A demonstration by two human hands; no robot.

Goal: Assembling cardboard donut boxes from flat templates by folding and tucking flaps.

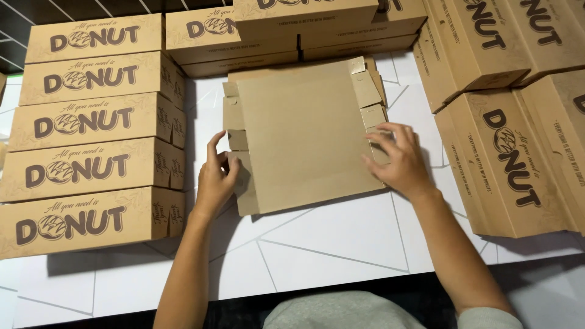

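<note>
We are pinning a flat brown cardboard blank (304,137) on the white table (329,244): left hand (214,180) pinching its left side flap, right hand (399,158) pressing spread fingers on the right flaps, steadying it. Folded boxes (91,149) are standing stacked left.

Counter (329,244): white surface with thin grey angular lines. Lying directly on it, centre: one flat, unfolded brown cardboard box blank (301,137), plain side up. Left: a row of folded brown printed boxes (91,164). Far edge: further folded boxes (256,30), stacked. Right: more folded boxes (518,164) lying close together.
</note>
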